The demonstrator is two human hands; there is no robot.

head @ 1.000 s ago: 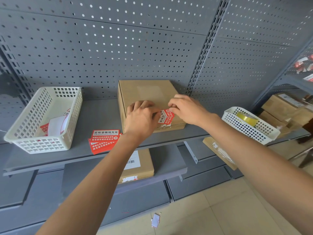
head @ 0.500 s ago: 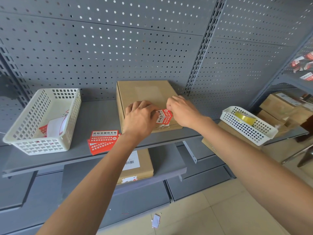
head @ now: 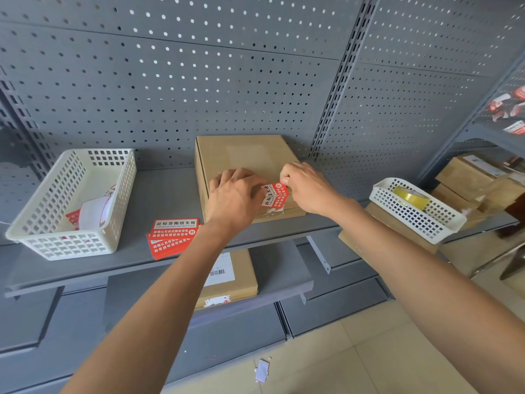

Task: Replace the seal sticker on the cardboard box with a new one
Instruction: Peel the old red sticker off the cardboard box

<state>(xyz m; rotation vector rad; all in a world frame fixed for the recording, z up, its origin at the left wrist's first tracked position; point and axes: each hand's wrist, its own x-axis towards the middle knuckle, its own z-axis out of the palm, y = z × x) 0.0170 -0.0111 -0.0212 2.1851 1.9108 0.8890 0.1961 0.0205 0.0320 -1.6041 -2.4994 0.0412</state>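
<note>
Left hand (head: 237,199) pressed flat on matte cardboard box (head: 244,157); right hand (head: 305,187) pinching the crumpled, glossy red seal sticker (head: 274,196), partly lifted.

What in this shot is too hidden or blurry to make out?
- Head view: the brown cardboard box front-left top, covered by the left hand.
- The right hand hides its fingertips' grip on the red seal sticker.
- Lower box's barcode label: print too small, arm-covered.
</note>
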